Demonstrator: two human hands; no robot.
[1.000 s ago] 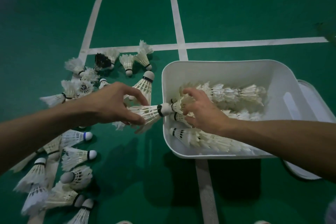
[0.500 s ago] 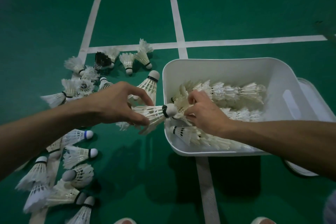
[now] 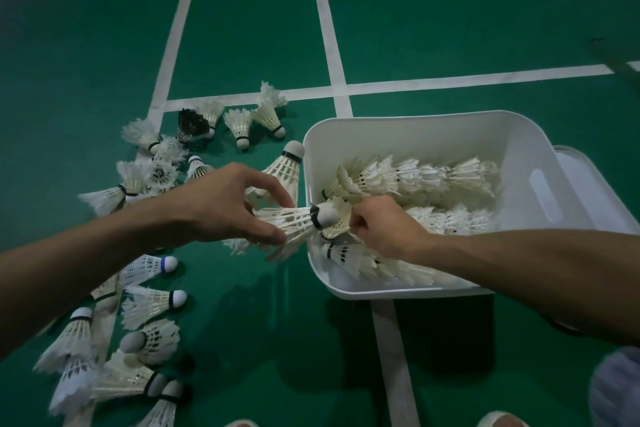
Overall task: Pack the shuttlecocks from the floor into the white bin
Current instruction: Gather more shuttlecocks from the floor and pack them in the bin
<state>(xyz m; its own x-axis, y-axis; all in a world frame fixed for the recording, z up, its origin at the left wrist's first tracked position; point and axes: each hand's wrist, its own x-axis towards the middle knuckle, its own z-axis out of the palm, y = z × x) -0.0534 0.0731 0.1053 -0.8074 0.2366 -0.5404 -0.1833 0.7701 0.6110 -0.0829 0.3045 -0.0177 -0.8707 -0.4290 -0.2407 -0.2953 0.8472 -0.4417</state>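
My left hand (image 3: 221, 208) pinches the feather skirt of a white shuttlecock (image 3: 298, 222), held level with its cork pointing right, over the left rim of the white bin (image 3: 408, 128). My right hand (image 3: 384, 229), inside the bin, grips the feathered end of a shuttlecock row (image 3: 341, 215) that the cork meets. The bin holds several nested rows of shuttlecocks (image 3: 433, 177). Several loose shuttlecocks (image 3: 149, 305) lie on the green floor to the left, and one stands against the bin's left wall (image 3: 287, 166).
White court lines (image 3: 325, 17) cross the green floor. A white lid (image 3: 595, 184) lies under the bin's right side. One dark-feathered shuttlecock (image 3: 190, 123) lies in the far cluster. My shoe tips (image 3: 498, 419) show at the bottom edge.
My left hand has carried the shuttlecock to the right, so its cork now meets the feathered end that my right hand grips in the bin.
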